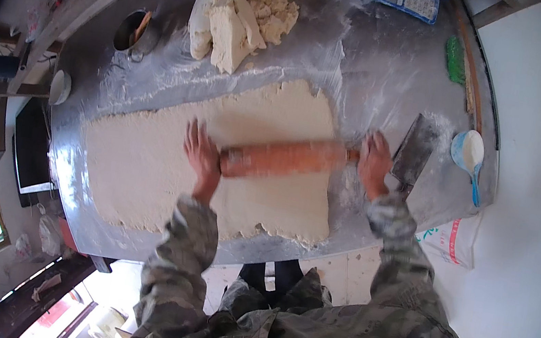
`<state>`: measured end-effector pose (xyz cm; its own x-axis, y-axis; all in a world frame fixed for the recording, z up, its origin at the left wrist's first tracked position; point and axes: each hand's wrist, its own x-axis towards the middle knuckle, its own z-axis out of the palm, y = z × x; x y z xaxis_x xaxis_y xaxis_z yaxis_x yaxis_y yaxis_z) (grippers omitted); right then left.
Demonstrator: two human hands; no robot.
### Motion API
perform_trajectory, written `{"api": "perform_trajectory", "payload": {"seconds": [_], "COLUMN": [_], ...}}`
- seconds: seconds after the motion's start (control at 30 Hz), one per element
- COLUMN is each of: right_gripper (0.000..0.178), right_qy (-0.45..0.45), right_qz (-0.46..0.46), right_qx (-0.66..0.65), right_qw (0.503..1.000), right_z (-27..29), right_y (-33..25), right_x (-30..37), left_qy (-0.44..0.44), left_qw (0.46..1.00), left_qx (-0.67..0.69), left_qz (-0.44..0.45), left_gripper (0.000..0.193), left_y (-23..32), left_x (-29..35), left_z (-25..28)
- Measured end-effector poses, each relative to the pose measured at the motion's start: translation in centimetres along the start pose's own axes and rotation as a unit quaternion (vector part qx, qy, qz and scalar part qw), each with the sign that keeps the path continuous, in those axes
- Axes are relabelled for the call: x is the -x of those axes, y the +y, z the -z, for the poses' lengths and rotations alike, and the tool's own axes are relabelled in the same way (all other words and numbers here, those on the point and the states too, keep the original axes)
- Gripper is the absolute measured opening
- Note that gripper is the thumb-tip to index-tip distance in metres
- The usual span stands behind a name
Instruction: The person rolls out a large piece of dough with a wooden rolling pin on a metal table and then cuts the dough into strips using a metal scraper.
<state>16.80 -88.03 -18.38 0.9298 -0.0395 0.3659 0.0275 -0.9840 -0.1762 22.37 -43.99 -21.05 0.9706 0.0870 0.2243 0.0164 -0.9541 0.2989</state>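
Both hands on the pin (pixel 283 159), one at each end. Left hand (pixel 202 154) lies flat, fingers spread over the pin's left end, palm pressing down, not wrapped round it. Right hand (pixel 375 164) sits on the right end, past the dough's edge; fingers look curled over the handle, but it's blurred, so I can't tell how tightly it grips. Open palms on top make sense: weight goes straight down and the pin is free to turn under them.

The pin lies across the right half of the dough sheet (pixel 209 160), roughly left to right, tilted slightly up at the right. Hands at the ends keep pressure even across the width.

The sheet is a pale, rough rectangle covering most of the table's (pixel 381 67) near half. Edges are ragged and cracked, especially the near edge and the top right corner. Surface is matte and floury, no sheen. Looks fairly thick and dry, not elastic.

The steel top is dusted with flour around the sheet, probably to stop sticking. The spare dough heap (pixel 244 13), torn into chunks, sits at the far side, apart from the sheet. A scraper (pixel 415 151) lies just beside the right hand, within easy reach. A blue scoop (pixel 469 159) sits near the right table edge, a metal pot (pixel 134 31) at the far left.
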Motion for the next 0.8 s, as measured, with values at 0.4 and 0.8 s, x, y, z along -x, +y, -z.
{"api": "perform_trajectory", "payload": {"seconds": [0.4, 0.8], "right_gripper": [0.022, 0.025], "right_qy": [0.099, -0.028], "right_qz": [-0.090, -0.272], "right_qx": [-0.039, -0.134], "right_qw": [0.990, 0.953], "right_z": [-3.7, 11.9], "right_y": [0.6, -9.3], "right_x": [-10.4, 22.6], "left_qy": [0.051, -0.172], "left_qw": [0.998, 0.973], "left_qx": [0.017, 0.152], "left_qz": [0.043, -0.019], "left_gripper": [0.023, 0.021], "left_y": [3.0, -1.8], "left_x": [-10.5, 8.8], "left_z": [-1.8, 6.4]}}
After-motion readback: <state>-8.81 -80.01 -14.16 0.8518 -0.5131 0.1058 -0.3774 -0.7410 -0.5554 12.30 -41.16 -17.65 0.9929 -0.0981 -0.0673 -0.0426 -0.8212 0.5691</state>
